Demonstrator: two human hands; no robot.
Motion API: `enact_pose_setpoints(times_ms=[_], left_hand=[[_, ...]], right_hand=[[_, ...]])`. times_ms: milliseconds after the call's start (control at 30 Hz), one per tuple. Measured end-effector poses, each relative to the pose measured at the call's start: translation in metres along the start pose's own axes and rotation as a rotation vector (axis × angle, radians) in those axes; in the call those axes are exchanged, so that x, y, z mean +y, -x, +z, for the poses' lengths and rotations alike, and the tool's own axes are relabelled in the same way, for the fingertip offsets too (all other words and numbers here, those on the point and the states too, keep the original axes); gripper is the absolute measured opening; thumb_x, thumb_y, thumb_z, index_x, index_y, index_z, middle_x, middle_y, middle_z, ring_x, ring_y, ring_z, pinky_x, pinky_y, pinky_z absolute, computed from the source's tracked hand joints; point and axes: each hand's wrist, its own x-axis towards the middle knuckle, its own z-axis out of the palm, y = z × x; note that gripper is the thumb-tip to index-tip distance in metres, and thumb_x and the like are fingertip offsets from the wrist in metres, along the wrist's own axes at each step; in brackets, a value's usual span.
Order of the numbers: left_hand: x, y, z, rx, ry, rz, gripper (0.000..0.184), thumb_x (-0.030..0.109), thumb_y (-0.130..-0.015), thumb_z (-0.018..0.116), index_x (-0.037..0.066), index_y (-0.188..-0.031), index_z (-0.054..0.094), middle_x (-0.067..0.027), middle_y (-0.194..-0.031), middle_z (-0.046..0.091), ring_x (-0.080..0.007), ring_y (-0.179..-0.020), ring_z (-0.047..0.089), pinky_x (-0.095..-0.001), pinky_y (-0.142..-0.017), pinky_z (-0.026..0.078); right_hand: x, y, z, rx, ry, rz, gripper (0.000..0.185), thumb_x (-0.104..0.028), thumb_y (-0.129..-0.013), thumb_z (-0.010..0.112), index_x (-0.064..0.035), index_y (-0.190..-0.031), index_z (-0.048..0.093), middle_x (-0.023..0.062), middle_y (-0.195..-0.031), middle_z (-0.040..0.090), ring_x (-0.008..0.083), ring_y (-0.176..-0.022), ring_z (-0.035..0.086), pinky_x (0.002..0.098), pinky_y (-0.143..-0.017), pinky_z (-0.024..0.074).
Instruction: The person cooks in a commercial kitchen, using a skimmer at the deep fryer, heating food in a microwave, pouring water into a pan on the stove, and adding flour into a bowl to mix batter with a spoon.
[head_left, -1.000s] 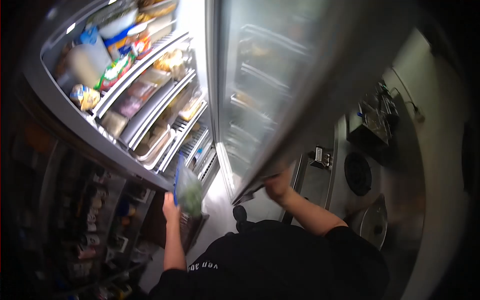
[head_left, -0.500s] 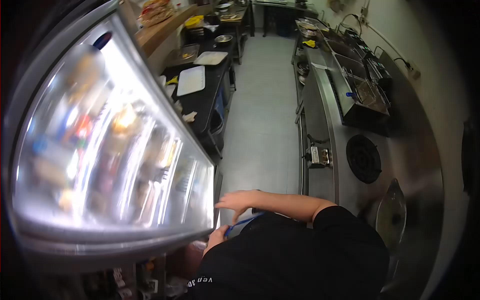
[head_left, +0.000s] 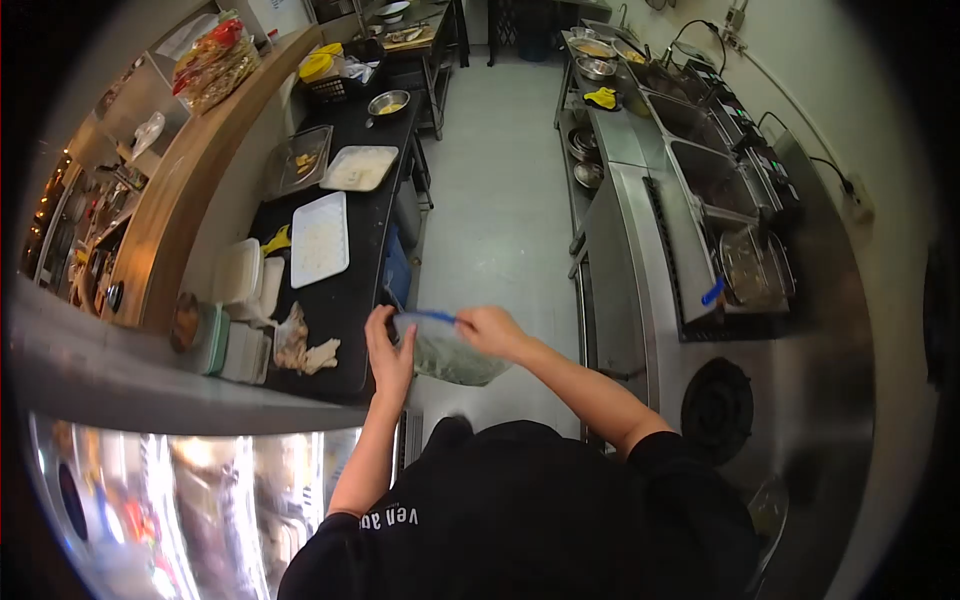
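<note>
A clear plastic zip bag [head_left: 455, 360] with a blue strip along its top hangs in front of me, above the floor. Something greenish shows through it, though I cannot make out what. My right hand [head_left: 490, 330] is closed on the right end of the blue strip. At the bag's left top corner, my left hand [head_left: 390, 350] holds the edge between thumb and fingers.
To the left, a black worktop [head_left: 345, 300] carries a white tray [head_left: 320, 240], another tray [head_left: 360, 168] and lidded containers [head_left: 245, 345]. A lit glass-fronted fridge [head_left: 200, 510] stands at lower left. Along the right run fryers [head_left: 715, 180] and a burner [head_left: 717, 410].
Both hands have moved forward, away from my body, bringing the bag into fuller view. The fridge front has shifted to the lower left as my view turned, and more worktop shows.
</note>
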Motion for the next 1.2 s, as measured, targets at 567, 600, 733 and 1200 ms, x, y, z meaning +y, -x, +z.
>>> enact_pose_setpoints(times_ms=[567, 600, 733, 1200], left_hand=[[-0.161, -0.491, 0.341, -0.235, 0.840, -0.607, 0.024, 0.021, -0.095, 0.044, 0.000, -0.093, 0.056, -0.0072, -0.075, 0.059, -0.0135, -0.065, 0.055, -0.0286, -0.060, 0.046], [-0.181, -0.526, 0.366, -0.238, 0.752, -0.461, 0.023, 0.019, -0.094, 0.045, 0.000, -0.091, 0.057, -0.0070, -0.072, 0.060, -0.0134, -0.061, 0.056, -0.0288, -0.058, 0.046], [-0.212, -0.674, 0.418, -0.331, 0.483, -0.245, 0.020, 0.015, -0.093, 0.046, -0.001, -0.091, 0.058, -0.0056, -0.065, 0.058, -0.0112, -0.054, 0.055, -0.0276, -0.048, 0.044], [-0.309, -1.078, 0.689, -0.704, 0.059, -0.082, 0.069, 0.055, -0.092, 0.030, -0.001, -0.070, 0.063, -0.0145, -0.052, 0.051, -0.0246, -0.050, 0.051, -0.0380, -0.055, 0.042]], right_hand=[[0.259, -0.329, -0.215, 0.208, -0.055, 0.132, 0.023, -0.020, -0.083, 0.058, -0.0031, -0.098, 0.066, 0.0158, -0.094, 0.063, 0.0313, -0.087, 0.059, 0.0378, -0.080, 0.0461], [0.289, -0.336, -0.240, 0.306, -0.067, 0.261, 0.024, -0.021, -0.083, 0.058, -0.0024, -0.097, 0.066, 0.0172, -0.092, 0.064, 0.0313, -0.086, 0.061, 0.0374, -0.078, 0.0470], [0.420, -0.369, -0.363, 0.516, 0.095, 0.641, 0.027, -0.024, -0.084, 0.058, -0.0009, -0.095, 0.065, 0.0171, -0.084, 0.066, 0.0255, -0.079, 0.064, 0.0332, -0.070, 0.0475], [0.779, -0.684, -0.661, 0.861, 0.401, 1.134, 0.035, -0.034, -0.081, 0.059, -0.0009, -0.087, 0.067, 0.0238, -0.089, 0.063, 0.0385, -0.084, 0.062, 0.0456, -0.074, 0.0481]])
